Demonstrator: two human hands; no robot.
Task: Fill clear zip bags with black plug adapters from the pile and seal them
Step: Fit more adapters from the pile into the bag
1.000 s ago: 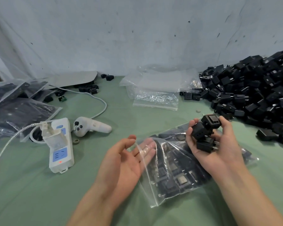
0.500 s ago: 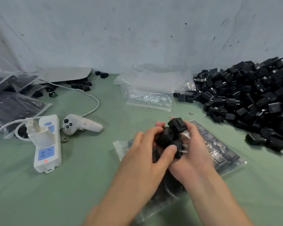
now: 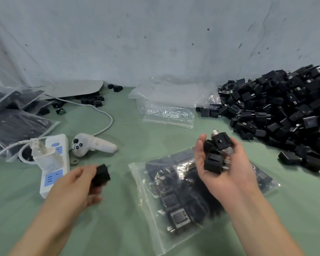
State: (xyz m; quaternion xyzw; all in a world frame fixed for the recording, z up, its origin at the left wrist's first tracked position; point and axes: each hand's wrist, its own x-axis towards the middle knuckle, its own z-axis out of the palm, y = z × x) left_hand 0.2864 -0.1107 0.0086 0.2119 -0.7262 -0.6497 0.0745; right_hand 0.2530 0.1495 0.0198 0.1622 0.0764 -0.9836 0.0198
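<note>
1. Head view, the only one we get: the right hand (image 3: pixel 224 170) is palm-up, fingers loosely cupped round a small stack of adapters (image 3: pixel 215 161), hovering just above the bag (image 3: pixel 145 185).
2. The left hand (image 3: pixel 76 185) is off to the left of the bag, fingers curled on what looks like a single adapter (image 3: pixel 100 175). It's motion-blurred, so I wouldn't swear to the grip.
3. The bag lies flat on the green surface (image 3: pixel 127 141), already well stocked, and neither of the hands has hold of it. Can't tell if the zip is open.
4. The pile (image 3: pixel 284 111) sits far right, and the spare empty bags (image 3: pixel 168 113) are further back by the wall.
5. What could go wrong: the right hand's stack is loose and the top adapter is perched high, so one tilt drops it on the surface. With nobody holding the mouth open, adapters would catch on the zip edge, and the prongs could poke the thin plastic. Overfill it and the zip won't close.
</note>
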